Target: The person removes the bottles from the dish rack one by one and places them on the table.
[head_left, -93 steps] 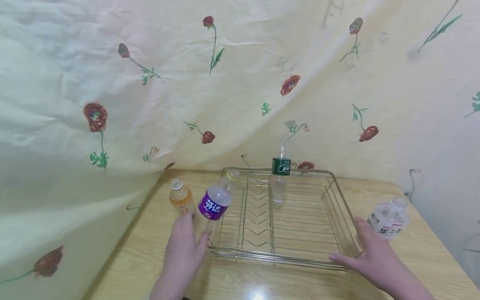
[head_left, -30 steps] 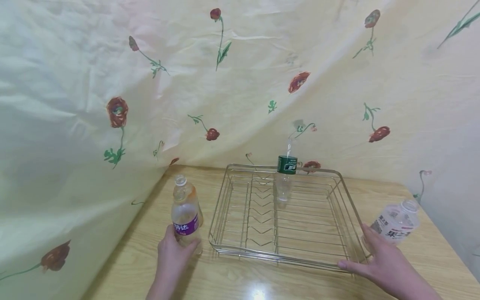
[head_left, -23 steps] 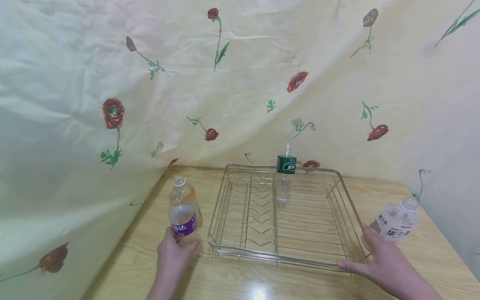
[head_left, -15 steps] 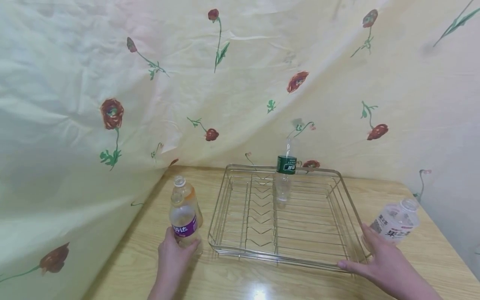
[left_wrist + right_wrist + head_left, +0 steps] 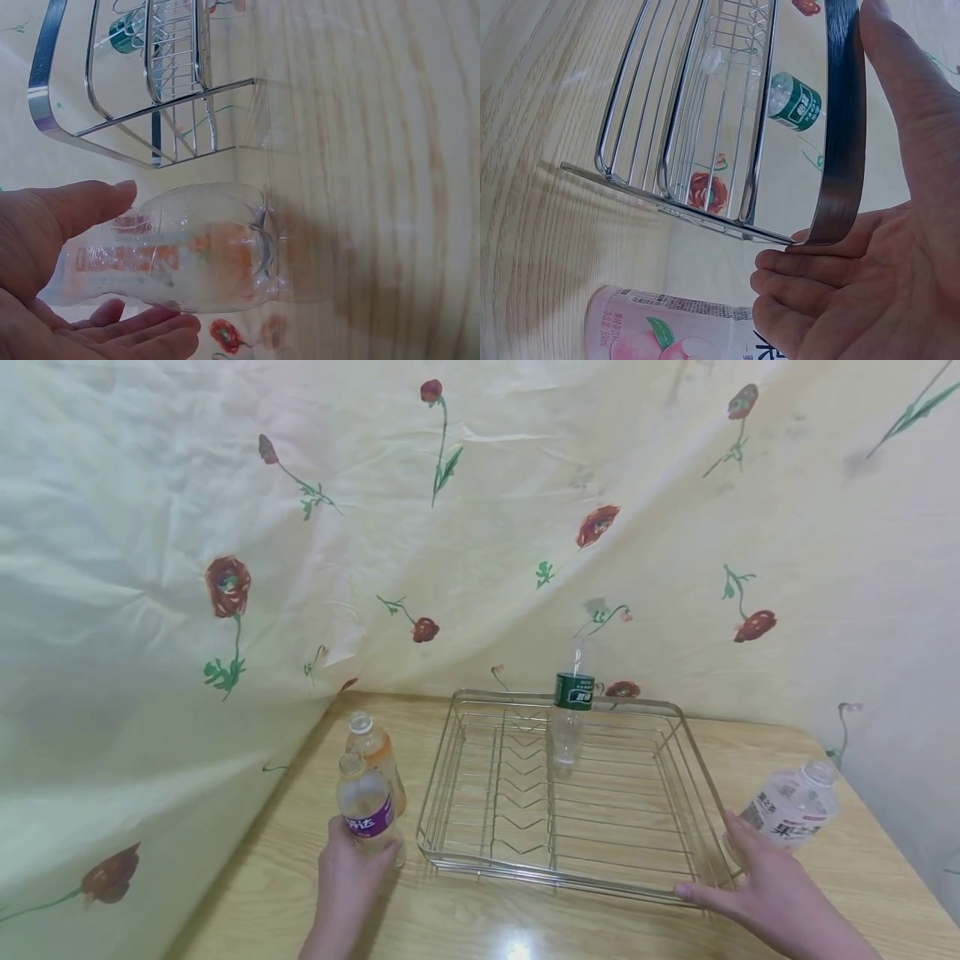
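My left hand (image 5: 351, 868) is around a clear plastic bottle with a purple label (image 5: 370, 820), which stands upright on the wooden table. In the left wrist view, the thumb lies on one side of the clear bottle (image 5: 202, 247) and the loosely bent fingers on the other. Just behind it stands a capless bottle with an orange band (image 5: 384, 760). My right hand (image 5: 757, 877) holds the near right corner of a metal wire dish rack (image 5: 562, 877). Its thumb is at the rim and its fingers are outside, as the right wrist view shows.
Inside the rack, toward the back, stands a clear bottle with a green label (image 5: 574, 692). A clear bottle with a white and pink label (image 5: 787, 810) stands right of the rack, close to my right hand. Flowered cloth (image 5: 487, 527) hangs behind and left of the table (image 5: 465, 918).
My left hand has brought the purple-labelled bottle from the rack's left edge down to the table at left. Over the last second it has shifted only slightly. The right hand stays on the rack.
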`<state>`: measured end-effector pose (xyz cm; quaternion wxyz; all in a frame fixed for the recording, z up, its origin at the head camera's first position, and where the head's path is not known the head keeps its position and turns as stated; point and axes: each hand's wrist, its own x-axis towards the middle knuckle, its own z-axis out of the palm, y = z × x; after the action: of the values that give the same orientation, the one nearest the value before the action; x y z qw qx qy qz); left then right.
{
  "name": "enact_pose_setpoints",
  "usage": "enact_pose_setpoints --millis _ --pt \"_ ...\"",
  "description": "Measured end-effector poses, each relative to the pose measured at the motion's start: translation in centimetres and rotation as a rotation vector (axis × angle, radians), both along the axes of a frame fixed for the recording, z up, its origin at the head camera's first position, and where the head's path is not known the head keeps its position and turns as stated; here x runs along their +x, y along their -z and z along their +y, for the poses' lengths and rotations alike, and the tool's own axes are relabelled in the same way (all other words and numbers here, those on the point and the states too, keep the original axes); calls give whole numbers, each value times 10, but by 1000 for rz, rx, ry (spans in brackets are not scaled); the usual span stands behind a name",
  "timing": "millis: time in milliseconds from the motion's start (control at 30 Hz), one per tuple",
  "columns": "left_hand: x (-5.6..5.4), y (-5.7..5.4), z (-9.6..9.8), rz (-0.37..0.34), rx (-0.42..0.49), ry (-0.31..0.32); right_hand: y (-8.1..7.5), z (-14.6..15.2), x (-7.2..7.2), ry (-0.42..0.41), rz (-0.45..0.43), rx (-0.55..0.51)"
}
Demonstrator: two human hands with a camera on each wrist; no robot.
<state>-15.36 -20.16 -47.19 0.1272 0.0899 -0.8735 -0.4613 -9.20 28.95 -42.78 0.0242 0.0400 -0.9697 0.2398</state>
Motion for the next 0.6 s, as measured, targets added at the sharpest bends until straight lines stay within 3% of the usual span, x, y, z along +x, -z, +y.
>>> enact_pose_setpoints --millis 333,600 --pt "4 -13 -1 -61 78 31 -1 1 -1 -1 -15 1" --pt "7 -30 1 -66 96 -12 -2 2 -5 14 -54 29"
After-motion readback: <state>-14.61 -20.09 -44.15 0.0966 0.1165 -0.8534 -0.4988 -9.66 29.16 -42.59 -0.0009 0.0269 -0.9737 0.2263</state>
